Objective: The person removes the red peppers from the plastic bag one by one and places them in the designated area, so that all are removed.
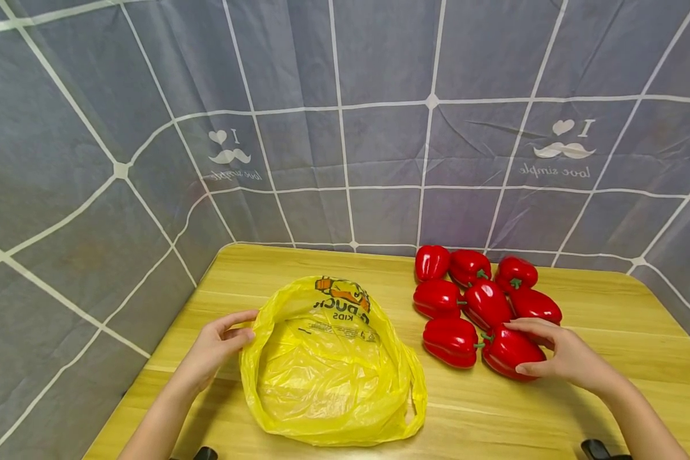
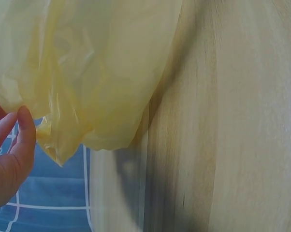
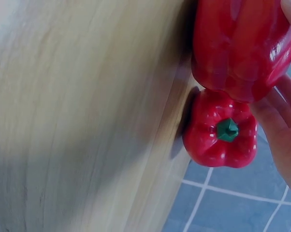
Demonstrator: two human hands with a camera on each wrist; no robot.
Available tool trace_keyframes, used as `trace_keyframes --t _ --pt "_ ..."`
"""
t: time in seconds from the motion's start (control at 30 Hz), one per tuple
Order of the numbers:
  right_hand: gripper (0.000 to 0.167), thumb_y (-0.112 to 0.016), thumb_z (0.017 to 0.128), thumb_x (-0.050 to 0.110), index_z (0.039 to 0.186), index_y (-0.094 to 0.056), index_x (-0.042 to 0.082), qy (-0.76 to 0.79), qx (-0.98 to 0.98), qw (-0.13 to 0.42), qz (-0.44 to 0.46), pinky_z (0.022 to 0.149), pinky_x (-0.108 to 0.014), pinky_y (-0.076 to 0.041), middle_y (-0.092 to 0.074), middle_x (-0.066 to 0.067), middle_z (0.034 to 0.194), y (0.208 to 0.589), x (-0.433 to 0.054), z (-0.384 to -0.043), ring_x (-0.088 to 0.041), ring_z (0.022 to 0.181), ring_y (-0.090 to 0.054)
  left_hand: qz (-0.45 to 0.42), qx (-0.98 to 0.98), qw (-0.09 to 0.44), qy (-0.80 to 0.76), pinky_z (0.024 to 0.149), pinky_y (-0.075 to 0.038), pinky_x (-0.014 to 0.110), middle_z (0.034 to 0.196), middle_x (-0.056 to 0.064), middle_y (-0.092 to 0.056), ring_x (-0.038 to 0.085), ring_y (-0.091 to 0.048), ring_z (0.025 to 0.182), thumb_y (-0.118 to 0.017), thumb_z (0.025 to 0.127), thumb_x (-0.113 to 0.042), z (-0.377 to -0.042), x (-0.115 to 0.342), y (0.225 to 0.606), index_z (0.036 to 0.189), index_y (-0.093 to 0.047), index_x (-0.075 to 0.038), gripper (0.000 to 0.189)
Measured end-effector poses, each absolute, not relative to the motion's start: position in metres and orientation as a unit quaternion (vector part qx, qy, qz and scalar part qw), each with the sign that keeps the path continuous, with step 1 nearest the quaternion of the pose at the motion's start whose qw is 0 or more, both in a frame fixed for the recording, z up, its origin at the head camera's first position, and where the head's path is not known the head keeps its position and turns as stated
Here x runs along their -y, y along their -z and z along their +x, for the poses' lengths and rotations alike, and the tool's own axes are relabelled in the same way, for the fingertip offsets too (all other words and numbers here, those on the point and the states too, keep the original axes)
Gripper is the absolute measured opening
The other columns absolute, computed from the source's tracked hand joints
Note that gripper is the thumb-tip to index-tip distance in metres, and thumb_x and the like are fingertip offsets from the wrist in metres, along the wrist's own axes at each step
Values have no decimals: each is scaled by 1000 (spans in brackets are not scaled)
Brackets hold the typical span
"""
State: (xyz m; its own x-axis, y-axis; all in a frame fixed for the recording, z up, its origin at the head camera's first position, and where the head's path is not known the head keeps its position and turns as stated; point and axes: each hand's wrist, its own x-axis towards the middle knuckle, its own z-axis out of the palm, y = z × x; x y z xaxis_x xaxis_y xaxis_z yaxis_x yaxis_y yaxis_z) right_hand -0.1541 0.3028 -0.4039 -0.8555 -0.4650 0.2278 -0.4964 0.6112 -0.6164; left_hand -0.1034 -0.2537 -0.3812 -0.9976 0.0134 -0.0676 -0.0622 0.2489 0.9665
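A yellow plastic bag point(image 1: 328, 377) lies with its mouth spread wide, a duck print on its far inner side. At its left rim my left hand point(image 1: 221, 342) pinches the film between thumb and fingers; the left wrist view shows the bag's thin side point(image 2: 97, 72) hanging beside those fingers point(image 2: 24, 133). On the right, my right hand point(image 1: 563, 354) grips a glossy red bell pepper point(image 1: 512, 352), thumb on its near side and fingers over its top. The same pepper point(image 3: 240, 48) fills the upper part of the right wrist view.
Several more red bell peppers point(image 1: 451, 342) lie grouped behind and left of the right hand. One with a green stem point(image 3: 220, 130) shows below the held pepper in the right wrist view. Grey checked cloth point(image 1: 379, 147) walls the wooden table point(image 1: 621, 319) at the back and sides.
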Motion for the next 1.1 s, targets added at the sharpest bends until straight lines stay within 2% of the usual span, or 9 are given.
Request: trace_keyframes --t 0.27,0.37,0.5,0.53,0.57,0.67,0.77,0.93,1.1 --pt "58 -85 65 17 117 -62 7 -361 889 25 281 81 -7 -40 -52 20 118 403 -303 -154 17 107 -36 -8 -794 28 -607 79 -48 22 125 27 -49 5 -57 93 -59 90 -6 -103 256 380 131 -44 11 47" --pt "55 -83 68 16 117 -62 6 -358 891 30 278 81 -7 -40 -52 21 117 400 -304 -153 17 107 -37 4 -817 13 -576 79 -48 24 127 25 -49 10 -57 96 -59 91 -9 -102 261 377 131 -46 9 46" --pt "54 -77 76 15 126 -57 10 -338 908 50 244 79 -10 -40 -54 13 122 392 -312 -149 12 105 -41 79 -898 -62 -427 85 -46 41 129 22 -49 29 -53 108 -61 91 -16 -100 274 371 130 -50 2 44" --pt "57 -76 78 14 130 -54 12 -329 912 58 238 83 -10 -38 -53 9 125 390 -316 -148 11 108 -41 106 -921 -88 -364 89 -43 48 132 21 -47 34 -49 112 -61 91 -20 -99 279 371 132 -50 -1 46" --pt "60 -74 79 13 134 -50 12 -319 915 67 236 90 -18 -39 -50 3 130 388 -321 -148 4 114 -41 128 -939 -110 -300 93 -37 55 136 20 -43 37 -44 119 -61 91 -23 -99 284 370 134 -48 -5 49" --pt "74 -72 80 17 144 -36 16 -253 931 110 239 106 -47 -24 -34 -9 145 386 -340 -146 -18 135 -24 182 -961 -155 -142 101 -12 67 151 14 -22 35 -16 138 -58 91 -34 -95 298 372 145 -34 -14 62" --pt "80 -67 84 27 150 -21 22 -160 951 143 224 93 -75 2 -10 -11 155 383 -360 -141 -40 139 2 197 -966 -154 -68 101 2 68 156 4 0 21 7 141 -53 92 -43 -89 310 376 150 -19 -21 70" --pt "82 -53 90 50 150 1 34 -40 977 142 153 91 -69 21 16 5 154 375 -384 -127 -33 136 23 200 -967 -154 -41 103 1 66 156 0 5 15 11 140 -54 90 -43 -84 323 381 151 -13 -17 77" --pt "84 -51 88 56 149 4 36 -30 978 152 138 93 -69 19 19 8 153 375 -388 -121 -33 135 23 204 -966 -157 -39 104 2 65 156 0 5 16 11 141 -55 89 -44 -81 329 381 151 -10 -17 81"
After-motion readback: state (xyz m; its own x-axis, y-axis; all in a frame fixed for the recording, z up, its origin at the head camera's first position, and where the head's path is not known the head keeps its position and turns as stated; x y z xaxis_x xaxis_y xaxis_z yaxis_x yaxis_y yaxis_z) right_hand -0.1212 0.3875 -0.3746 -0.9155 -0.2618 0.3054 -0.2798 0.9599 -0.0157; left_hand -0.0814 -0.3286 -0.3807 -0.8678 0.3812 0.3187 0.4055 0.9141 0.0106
